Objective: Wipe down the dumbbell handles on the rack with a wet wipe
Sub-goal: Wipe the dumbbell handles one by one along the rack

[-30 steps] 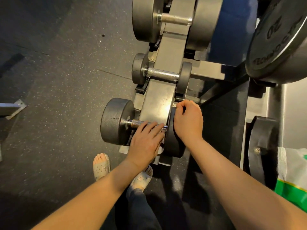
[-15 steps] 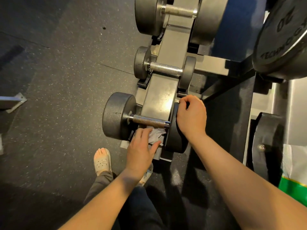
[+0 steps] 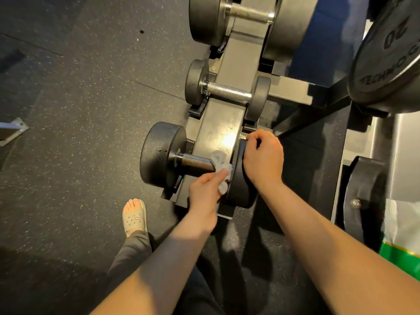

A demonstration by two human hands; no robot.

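Where the nearest dumbbell point(image 3: 162, 153) sits in the lowest cradle of the rack point(image 3: 223, 123), the left hand point(image 3: 205, 189) pinches a crumpled white wipe point(image 3: 221, 164) between thumb and curled fingers. The wipe is bunched round the right end of the handle point(image 3: 195, 161), touching it just beside the inner face of the right head. That handle is a short steel bar with a fine knurled grain, bare and shiny along its left part. The right hand point(image 3: 264, 158) grips the top rim of the right head, its fingers curled close together over the edge. Both heads are thick round drums of matte black, faintly pebbled, with a few dark specks on the left one. The rack is a sloping beam of smooth grey painted metal that catches a bright glare beside the right hand. Higher on it lie a smaller dumbbell point(image 3: 227, 90) with a knurled bar and, above that, a large dumbbell point(image 3: 247, 12) with a smoother bar. A black plate point(image 3: 386, 64) with raised lettering stands at the right. Below are a dark rubber floor point(image 3: 79, 110) flecked with pale grains, a beige perforated sandal point(image 3: 134, 218), and a green-and-white bag point(image 3: 400, 235) at the right edge.
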